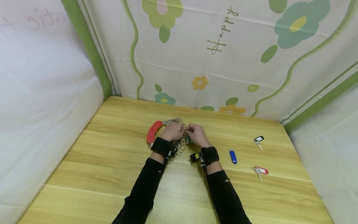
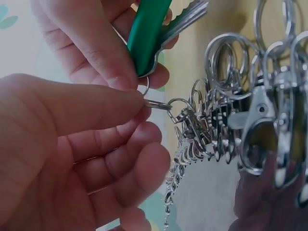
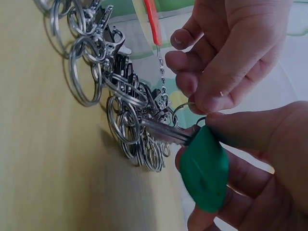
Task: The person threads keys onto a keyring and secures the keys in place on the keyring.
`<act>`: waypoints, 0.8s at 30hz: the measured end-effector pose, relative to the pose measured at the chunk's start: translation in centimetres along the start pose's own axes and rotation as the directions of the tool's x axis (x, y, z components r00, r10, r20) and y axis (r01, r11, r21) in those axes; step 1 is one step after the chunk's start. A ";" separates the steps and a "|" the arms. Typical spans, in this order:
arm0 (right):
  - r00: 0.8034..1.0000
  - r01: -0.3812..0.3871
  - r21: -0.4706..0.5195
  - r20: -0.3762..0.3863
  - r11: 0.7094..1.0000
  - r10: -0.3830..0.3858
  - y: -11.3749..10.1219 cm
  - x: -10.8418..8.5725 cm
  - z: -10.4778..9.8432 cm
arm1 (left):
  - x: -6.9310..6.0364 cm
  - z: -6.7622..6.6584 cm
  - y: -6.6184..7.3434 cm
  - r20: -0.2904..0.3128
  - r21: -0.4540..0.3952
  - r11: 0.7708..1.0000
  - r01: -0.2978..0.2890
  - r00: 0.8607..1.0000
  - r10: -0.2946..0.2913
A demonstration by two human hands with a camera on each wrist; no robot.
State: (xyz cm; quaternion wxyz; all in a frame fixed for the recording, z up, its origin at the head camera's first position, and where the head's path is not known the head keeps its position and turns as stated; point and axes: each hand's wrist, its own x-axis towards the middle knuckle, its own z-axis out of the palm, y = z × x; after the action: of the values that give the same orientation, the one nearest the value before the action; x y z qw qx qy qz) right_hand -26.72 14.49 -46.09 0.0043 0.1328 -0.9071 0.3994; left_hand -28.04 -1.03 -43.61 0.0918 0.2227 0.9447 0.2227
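"Steel bunch (image 1: 181, 148) as our landmark. What does the head view put around it?"

"Its red handle (image 1: 154, 132) is at the left. The left hand (image 1: 173, 131) is over the bunch, the right hand (image 1: 196, 134) just beside its right edge. Farther right on the counter (image 1: 112, 155): a blue tag (image 1: 233, 156), then a black-tagged key (image 1: 259, 144) and a red-tagged key (image 1: 259, 175)."

"And the left wrist view?"

"Left thumb and forefinger pinch a split ring (image 2: 158, 105) at the bunch's near end, linked to a clip (image 2: 191, 127); the other fingers curl loosely around nothing. The right hand grips a green tag (image 2: 148, 33) with its key (image 2: 185, 21), just beside the bunch. I can't tell whether the tag's small ring (image 2: 147, 85) is threaded on."

"Any advice there?"

"I'd pinch the split ring firmly, clear of the neighbouring rings, so the coil can't twist away."

"Right wrist view?"

"Right thumb and fingers are closed around the green tag, thumb by the small ring, key pointing towards the bunch. I'd turn that blade aside, since it could snag, then feed ring along ring without forcing, and tug lightly to check."
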 end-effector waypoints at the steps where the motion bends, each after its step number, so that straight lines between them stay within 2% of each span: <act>1: 1.000 -0.007 0.008 0.000 1.000 0.007 0.0 0.0 0.0 | 0.0 0.0 0.0 0.001 -0.010 1.000 0.004 1.000 -0.004; 8: 0.997 -0.082 0.105 -0.005 0.991 0.083 -0.1 -0.2 -0.1 | 0.1 -0.1 -0.1 0.008 -0.040 0.999 0.003 1.000 -0.002; 13: 0.994 -0.109 0.118 -0.009 0.987 0.111 -0.2 -0.3 -0.2 | 0.0 -0.2 0.0 0.007 -0.041 0.999 -0.006 1.000 0.007; 24: 1.000 -0.031 0.031 0.003 0.999 0.031 0.0 -0.1 0.0 | 0.1 -0.1 -0.1 -0.006 0.031 1.000 -0.002 1.000 0.002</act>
State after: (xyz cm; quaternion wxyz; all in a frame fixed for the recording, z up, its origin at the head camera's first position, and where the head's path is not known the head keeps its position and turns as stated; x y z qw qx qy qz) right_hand -26.67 14.55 -46.11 -0.0052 0.1192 -0.9028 0.4132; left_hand -28.21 -1.07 -43.56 0.0851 0.2242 0.9481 0.2086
